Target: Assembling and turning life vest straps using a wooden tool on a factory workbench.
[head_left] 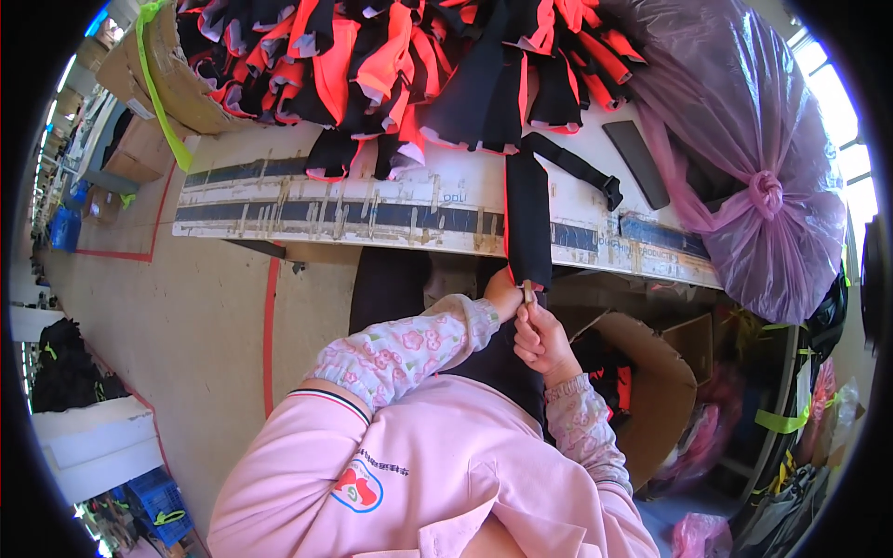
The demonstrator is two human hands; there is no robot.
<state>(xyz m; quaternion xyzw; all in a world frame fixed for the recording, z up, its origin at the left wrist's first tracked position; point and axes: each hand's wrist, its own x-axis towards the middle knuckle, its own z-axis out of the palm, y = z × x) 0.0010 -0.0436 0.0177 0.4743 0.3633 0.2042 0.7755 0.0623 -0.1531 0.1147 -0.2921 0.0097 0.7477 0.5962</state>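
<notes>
A long black fabric strip with an orange-red edge (527, 219) hangs over the table's front edge toward me. At its lower end my left hand (503, 294) is closed, gripping the fabric from the left side. Just below and to the right, my right hand (543, 340) is closed, its thumb and forefinger pinching a small tan, flat-looking piece (529, 294) against the strip's end. What that piece is, I cannot make out. On the table beside the strip lie a black strap with a buckle (609, 192) and a dark grey flat strip (636, 165).
Black and orange-red fabric pieces (363, 65) are heaped along the back of the white, tape-worn table (335, 200). A cardboard box (167, 74) stands at the far left, a tied purple plastic bag (744, 121) at the right. Under the table sits an open carton (651, 391).
</notes>
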